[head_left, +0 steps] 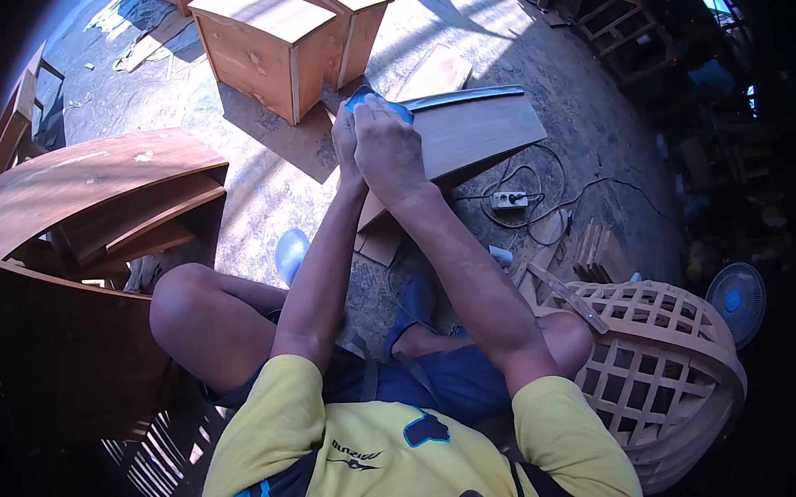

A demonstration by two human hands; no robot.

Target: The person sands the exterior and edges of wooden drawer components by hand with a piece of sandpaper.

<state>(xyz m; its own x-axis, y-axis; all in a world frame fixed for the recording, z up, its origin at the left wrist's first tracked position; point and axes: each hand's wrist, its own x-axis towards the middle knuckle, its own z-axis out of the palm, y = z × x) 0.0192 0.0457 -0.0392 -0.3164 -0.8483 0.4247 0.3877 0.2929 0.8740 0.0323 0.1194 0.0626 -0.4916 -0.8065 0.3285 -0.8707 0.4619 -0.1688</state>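
Note:
Both my arms reach forward, and my hands meet at the left end of a pale wooden box-like piece (491,131) with a dark, shiny strip along its far edge. My right hand (388,150) is closed over a small blue object (403,113), fingers bent across its top. Pressed against it on the left, my left hand (346,143) is closed on the same blue object. My hands cover most of it, so its kind cannot be made out. Whether it touches the wood is also hidden.
Wooden cabinets (262,53) stand beyond my hands, and a curved brown furniture piece (98,188) is at the left. A white power strip (509,200) with looped cord lies right of my arms. Near my right knee are a wooden lattice frame (656,361) and a fan (736,303).

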